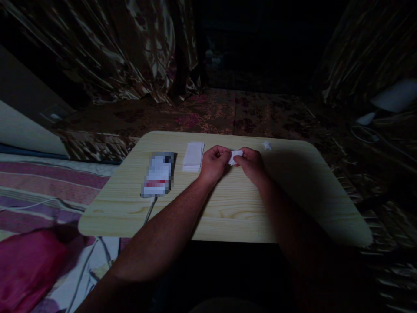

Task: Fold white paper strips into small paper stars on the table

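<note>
Between my two hands is a small folded piece of white paper (236, 157), held just above the wooden table. My left hand (215, 164) is closed, its thumb and fingers pinching the paper's left edge. From the other side my right hand (251, 163) grips it too, thumb laid across the front. A stack of white paper sheets (193, 155) lies just left of my left hand. Beyond my right hand rests a small folded white paper star (267, 145). The fingertips behind the paper are hidden.
The pale wood table (234, 213) has rounded corners. A phone (158, 174), blurred out, lies on its left part with a cable (150, 211) running off the near edge. A striped bed (48, 180) is at left, patterned curtains (143, 43) behind, and a lamp (395, 96) at right.
</note>
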Tool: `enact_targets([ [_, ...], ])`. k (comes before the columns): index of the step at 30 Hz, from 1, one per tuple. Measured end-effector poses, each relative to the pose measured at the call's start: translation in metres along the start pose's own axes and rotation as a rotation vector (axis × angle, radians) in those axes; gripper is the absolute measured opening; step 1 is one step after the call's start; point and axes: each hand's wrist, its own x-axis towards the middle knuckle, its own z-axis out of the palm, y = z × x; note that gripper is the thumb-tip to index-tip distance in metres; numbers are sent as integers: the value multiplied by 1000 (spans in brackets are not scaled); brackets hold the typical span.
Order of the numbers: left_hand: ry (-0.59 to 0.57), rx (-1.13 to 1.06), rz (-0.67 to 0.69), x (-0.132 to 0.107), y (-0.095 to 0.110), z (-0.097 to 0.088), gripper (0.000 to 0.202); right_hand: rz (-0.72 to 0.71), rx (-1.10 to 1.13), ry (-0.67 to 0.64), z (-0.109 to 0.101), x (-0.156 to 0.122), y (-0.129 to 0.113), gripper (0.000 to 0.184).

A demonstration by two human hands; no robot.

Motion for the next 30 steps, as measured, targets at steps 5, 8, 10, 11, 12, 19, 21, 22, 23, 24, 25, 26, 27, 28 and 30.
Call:
enact_targets([
  [5, -16, -11, 2, 0, -1, 0, 18, -34, 15, -2, -1, -1, -1, 10],
  [8, -6, -8, -10, -1, 0, 1, 18, -32, 8, 5, -1, -1, -3, 11],
  [10, 3, -7, -10, -1, 2, 0, 18, -17, 24, 3, 0, -2, -4, 11],
  [11, 8, -5, -8, -1, 2, 0, 18, -7, 37, -1, 1, -2, -4, 12],
  [12, 12, -1, -6, -1, 2, 0, 18, 3, 50, -7, 1, -2, -5, 13],
  [19, 35, -6, 4, 1, 0, -1, 18, 24, 137, -41, 2, -4, -11, 15],
  [21, 41, -27, 5, 1, 0, -1, 17, 15, 150, -60, 2, -5, -11, 16],
  [22, 46, -33, 6, 2, 0, -1, 17, 10, 141, -64, 1, -5, -11, 16],
  [23, 50, -37, 5, 2, 0, -1, 17, 4, 126, -62, 1, -5, -11, 15],
  [24, 52, -38, 3, 2, 0, -2, 16, -5, 110, -55, 1, -5, -10, 14],
  [25, 50, -38, -2, 2, 0, -2, 16, -14, 92, -47, 1, -5, -8, 12],
  [26, 46, -40, -6, 2, 1, -2, 16, -23, 75, -36, 1, -4, -7, 11],
  [27, 39, -46, -12, 2, 1, -2, 16, -32, 61, -25, 1, -4, -6, 9],
  [28, 31, -53, -16, 2, 2, -2, 16, -37, 50, -18, 1, -3, -4, 8],
  [30, 16, -68, -23, 2, 2, -1, 15, -39, 34, -8, 0, -3, -3, 8],
])
